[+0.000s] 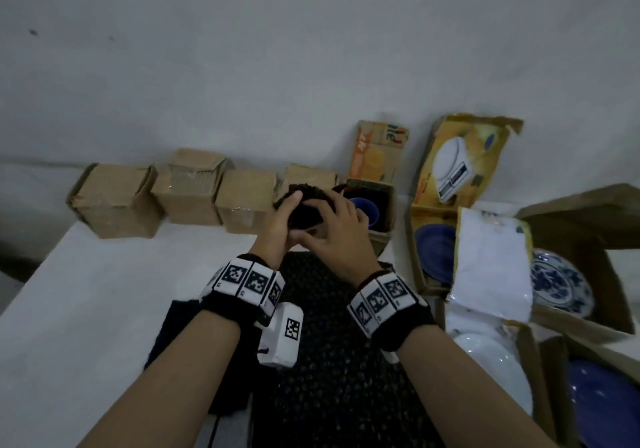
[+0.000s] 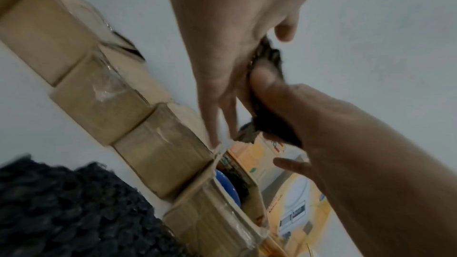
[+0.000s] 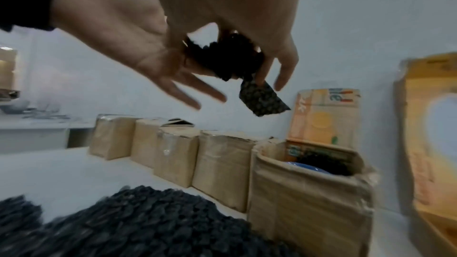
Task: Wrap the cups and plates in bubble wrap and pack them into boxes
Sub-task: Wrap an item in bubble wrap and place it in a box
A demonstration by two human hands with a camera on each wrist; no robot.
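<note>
Both hands hold a small bundle [image 1: 306, 214] wrapped in black bubble wrap above the table; what is inside is hidden. My left hand [image 1: 287, 212] cups its left side with the thumb on top. My right hand [image 1: 332, 215] curls its fingers over the right side. In the right wrist view a loose flap of wrap [image 3: 262, 101] hangs below the bundle [image 3: 227, 60]. Just right of the hands stands an open brown box [image 1: 382, 236] holding a blue cup [image 1: 367, 210] and some black wrap. A sheet of black bubble wrap [image 1: 332, 343] lies under my wrists.
Several closed brown boxes [image 1: 187, 198] line the wall at the left. To the right are open cartons with a blue plate [image 1: 436, 250], a blue-and-white patterned plate [image 1: 561, 285], a white plate [image 1: 491, 354] and another blue plate [image 1: 602, 406]. The table's left edge runs diagonally.
</note>
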